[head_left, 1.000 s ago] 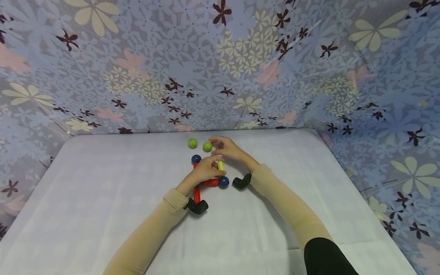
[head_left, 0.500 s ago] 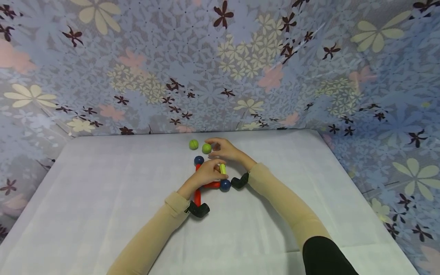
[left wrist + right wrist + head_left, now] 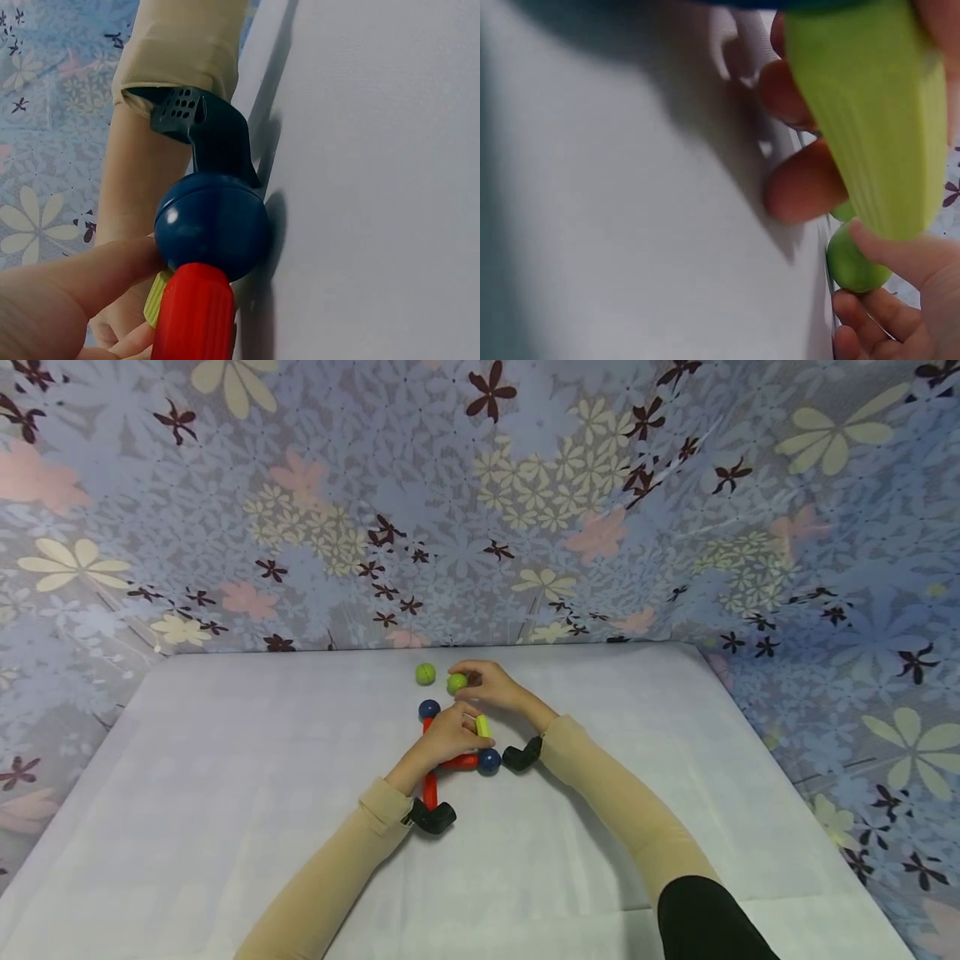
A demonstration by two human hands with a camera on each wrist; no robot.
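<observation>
- Holding the yellow stick (image 3: 482, 725) up on the table (image 3: 225, 777), the left hand (image 3: 450, 737) pinches it so it stays steady.
- The right hand (image 3: 491, 687) pinches a green ball (image 3: 457, 683) just above the stick, close enough to join.

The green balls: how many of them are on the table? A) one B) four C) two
C, since two green balls show at the far side of the table in the head view: one green ball lies alone, and the other green ball sits at the fingertips of the right hand.
</observation>
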